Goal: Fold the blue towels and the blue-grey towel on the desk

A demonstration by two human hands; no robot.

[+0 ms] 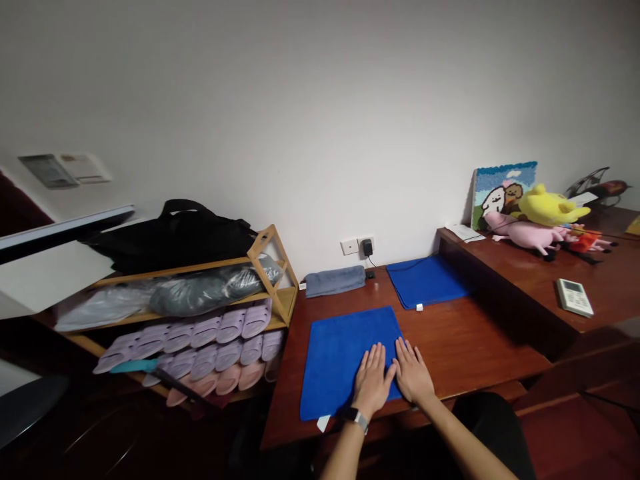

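A blue cloth (335, 360) lies spread flat on the brown wooden desk (465, 353), with a white tag (323, 423) at its near left corner. My left hand (373, 380), with a watch on its wrist, rests palm down on the right part of this cloth. Beside it, my right hand (414, 375) lies flat over the cloth's right edge, thumbs close together. Both sets of fingers are stretched out and hold nothing. Farther back sits a second blue cloth (425, 281), folded, and left of it a rolled grey-blue towel (335, 281).
A wooden rack (283, 300) with purple slippers (205, 330) and a black bag (175, 233) stands at left. On the raised surface at right are plush toys (530, 233), a picture (505, 190) and a white remote-like device (575, 297). A black plug (367, 247) sits in the wall socket.
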